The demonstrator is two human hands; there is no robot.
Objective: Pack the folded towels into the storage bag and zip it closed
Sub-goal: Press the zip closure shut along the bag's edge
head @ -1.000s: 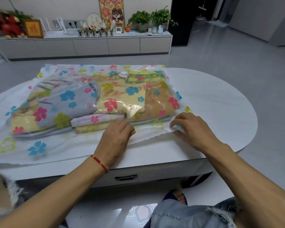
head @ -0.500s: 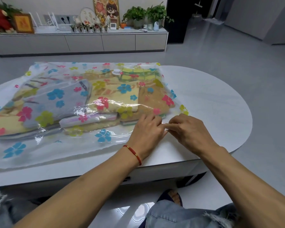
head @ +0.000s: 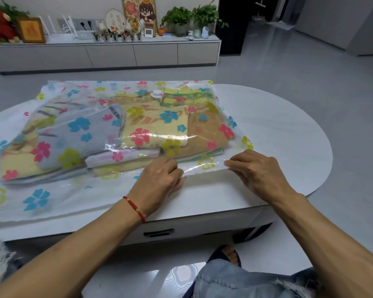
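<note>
Storage bag (head: 52,190) near edge pinched between left hand (head: 159,181) and right hand (head: 258,173), bare table (head: 278,130) beyond.

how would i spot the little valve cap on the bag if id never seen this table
Start at the white oval table and the clear flower-printed storage bag lying on it. Look toward the bag's far side, above the yellow towel: the valve cap is a small round white knob, the only raised plastic piece.

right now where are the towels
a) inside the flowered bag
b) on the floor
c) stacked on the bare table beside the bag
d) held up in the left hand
a: the towels show through the clear flowered bag lying on the table, while both hands pinch its near edge.
</note>
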